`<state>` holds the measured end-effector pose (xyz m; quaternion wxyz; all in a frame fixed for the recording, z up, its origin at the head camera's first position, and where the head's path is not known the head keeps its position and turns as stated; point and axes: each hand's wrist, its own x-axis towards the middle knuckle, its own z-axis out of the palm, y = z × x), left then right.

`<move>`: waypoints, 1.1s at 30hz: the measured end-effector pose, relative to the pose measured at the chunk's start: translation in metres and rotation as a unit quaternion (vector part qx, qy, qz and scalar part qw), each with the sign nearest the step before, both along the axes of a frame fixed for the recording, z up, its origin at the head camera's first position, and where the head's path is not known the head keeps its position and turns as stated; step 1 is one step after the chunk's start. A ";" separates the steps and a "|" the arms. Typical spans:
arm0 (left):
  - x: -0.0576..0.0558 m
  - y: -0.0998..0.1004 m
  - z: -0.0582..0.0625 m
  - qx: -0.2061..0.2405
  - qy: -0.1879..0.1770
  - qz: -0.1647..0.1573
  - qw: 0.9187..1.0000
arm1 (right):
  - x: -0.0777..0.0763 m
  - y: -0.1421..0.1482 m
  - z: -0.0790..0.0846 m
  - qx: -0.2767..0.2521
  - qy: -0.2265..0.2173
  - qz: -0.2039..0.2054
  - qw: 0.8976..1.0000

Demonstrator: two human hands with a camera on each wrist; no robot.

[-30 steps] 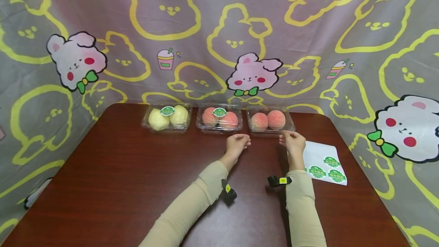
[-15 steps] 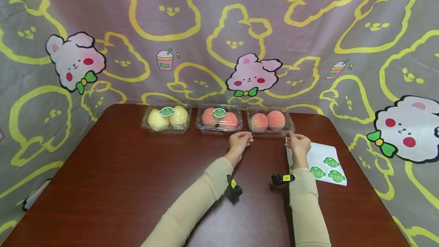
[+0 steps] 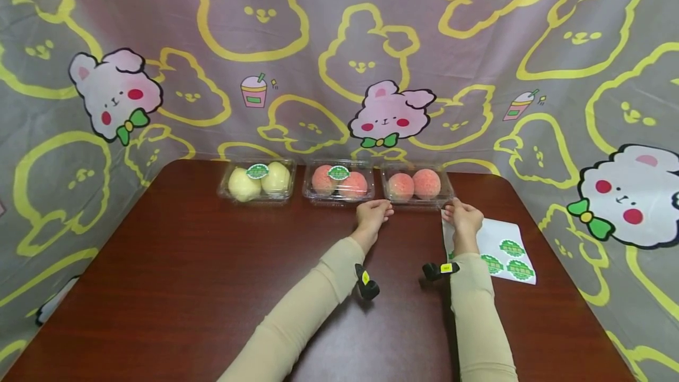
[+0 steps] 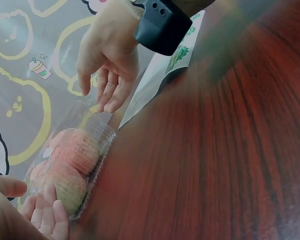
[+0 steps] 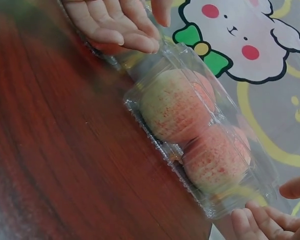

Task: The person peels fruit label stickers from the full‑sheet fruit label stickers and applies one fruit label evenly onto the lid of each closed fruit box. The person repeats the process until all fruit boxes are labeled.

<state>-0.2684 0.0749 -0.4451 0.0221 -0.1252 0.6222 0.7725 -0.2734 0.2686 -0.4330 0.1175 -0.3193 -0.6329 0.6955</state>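
The left hand (image 3: pixel 371 218) and right hand (image 3: pixel 464 221), both loosely spread, are flanking the rightmost clear rectangular plastic box (image 3: pixel 417 199) of round pink peaches (image 3: pixel 427 184), resting far on the reddish-brown bench (image 3: pixel 212 264) and (probably light, slippery, easily dented) inviting a hold by its short ends.

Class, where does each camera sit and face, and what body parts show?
Head: on the head, facing forward and down at the brown wooden table; left hand, right hand, beige sleeves show.
Left wrist: on that wrist, facing the rightmost clear rectangular plastic box; both hands show.
Right wrist: on that wrist, facing that box; both hands show.
Wrist views share that box.
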 end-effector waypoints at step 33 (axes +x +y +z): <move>-0.003 0.000 -0.008 0.056 -0.004 0.025 0.998 | 0.004 -0.006 0.007 -0.035 -0.023 0.031 0.999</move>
